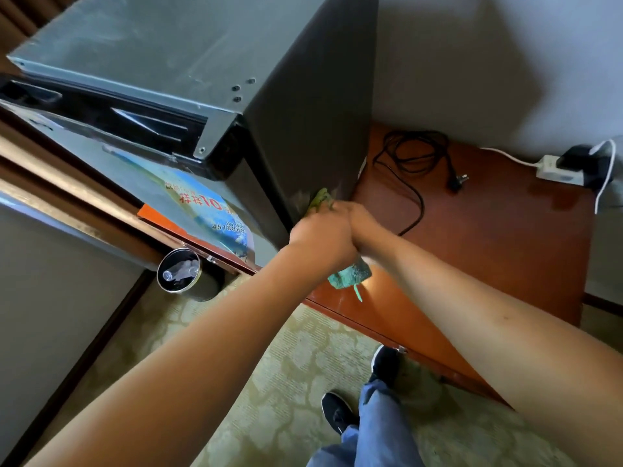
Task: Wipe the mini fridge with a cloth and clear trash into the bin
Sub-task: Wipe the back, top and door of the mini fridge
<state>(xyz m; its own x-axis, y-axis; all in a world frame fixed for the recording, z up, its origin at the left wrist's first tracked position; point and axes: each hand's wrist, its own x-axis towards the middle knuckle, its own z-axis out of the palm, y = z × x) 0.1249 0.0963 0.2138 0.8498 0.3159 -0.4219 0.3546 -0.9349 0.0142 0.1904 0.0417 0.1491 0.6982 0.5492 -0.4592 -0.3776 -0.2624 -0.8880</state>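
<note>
Hands: left hand [320, 235], right hand [362, 220] grip cloth [350, 274]; bin [178, 271] holds bottle [178, 272].

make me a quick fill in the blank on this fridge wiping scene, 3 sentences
Both hands press a green ____ against the mini fridge.
The black power cord lies on the wooden top, its plug ____ from the power strip.
The round bin holds a clear plastic ____.

Missing words: cloth; unplugged; bottle

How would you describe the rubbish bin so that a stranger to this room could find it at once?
Start at the mini fridge standing on the wooden cabinet. Look down past the fridge's stickered door to the carpet by the cabinet's front edge. The bin is the small dark cylinder with a shiny rim, clear plastic bottles lying inside.
</note>
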